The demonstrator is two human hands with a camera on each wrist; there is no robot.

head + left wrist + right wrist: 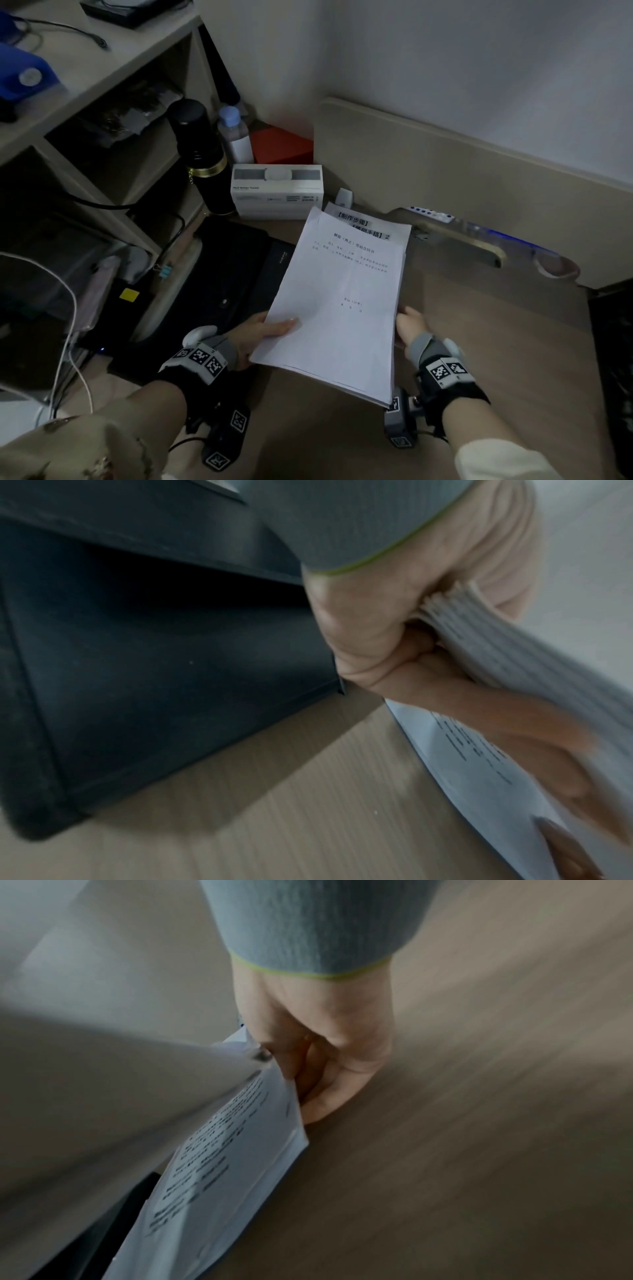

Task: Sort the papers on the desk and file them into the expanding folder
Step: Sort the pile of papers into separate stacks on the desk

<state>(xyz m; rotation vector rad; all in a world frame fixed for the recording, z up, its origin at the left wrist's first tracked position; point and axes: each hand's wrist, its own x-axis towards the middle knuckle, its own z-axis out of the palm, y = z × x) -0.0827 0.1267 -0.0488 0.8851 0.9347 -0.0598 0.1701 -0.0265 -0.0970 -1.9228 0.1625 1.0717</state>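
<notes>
Item: thick stack of white printed A4 papers [337, 301], held lifted and tilted above the pale wood-grain surface [496, 342], its top sheet carrying sparse black text. Left hand [263, 330] clamped on the stack's edge at 9 o'clock, thumb on top; the left wrist view showed the fingers [534, 739] curled beneath and the sheet edges fanned. Right hand [409, 325] at the stack's 3 o'clock edge; the right wrist view showed its fingers [325, 1096] curled at the edge of a lower printed sheet [219, 1177], grip on it uncertain because of blur.

Item: black expanding folder [233, 274], lying flat and closed on the surface at 9 o'clock of the stack, partly under it.

Item: white rectangular carton with grey print [276, 190], at 11 o'clock of the stack. Tall black cylindrical flask with gold band [202, 154] just beside the carton at its 9 o'clock. Clear bottle with pale blue cap [232, 133] and red box [282, 145] behind the carton at 12 o'clock.
</notes>
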